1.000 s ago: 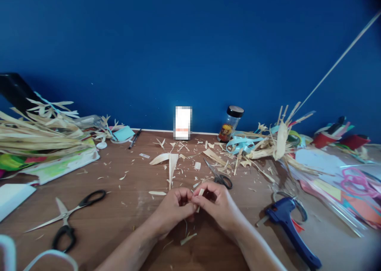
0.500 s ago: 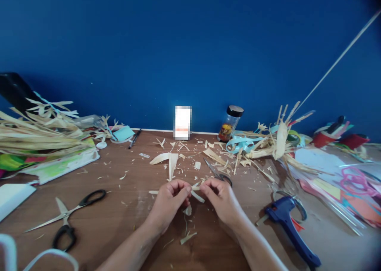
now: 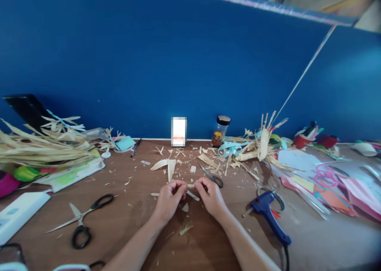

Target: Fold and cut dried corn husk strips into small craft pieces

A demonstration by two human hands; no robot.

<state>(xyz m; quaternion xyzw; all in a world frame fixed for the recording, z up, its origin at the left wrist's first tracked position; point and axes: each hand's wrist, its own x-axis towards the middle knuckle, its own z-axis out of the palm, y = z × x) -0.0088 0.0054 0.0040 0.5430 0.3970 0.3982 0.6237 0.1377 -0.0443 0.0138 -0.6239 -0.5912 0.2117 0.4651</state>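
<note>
Over the middle of the brown table, my left hand (image 3: 169, 199) and my right hand (image 3: 211, 197) face each other, fingers pinched. A small pale strip of dried corn husk (image 3: 191, 186) stretches between the fingertips, held from both ends. Just below it lies another whitish husk strip (image 3: 193, 195). A loose husk scrap (image 3: 185, 207) is on the table under my hands. Behind my left hand are two larger husk pieces (image 3: 171, 170). Small scissors (image 3: 214, 179) with dark handles lie just beyond my right hand. The inner fingers are partly hidden.
Large black-handled scissors (image 3: 80, 217) lie spread at left, near a white power strip (image 3: 22, 215) and a husk bundle (image 3: 29, 148). On the right are a blue glue gun (image 3: 269, 213), more husks (image 3: 263, 144) and coloured papers (image 3: 333, 195). A black-lidded jar (image 3: 220, 131) stands by the wall.
The camera view has tilted up and shifted slightly right, so the wall's top edge shows. My hands still pinch the strip, with a slightly wider gap between them.
</note>
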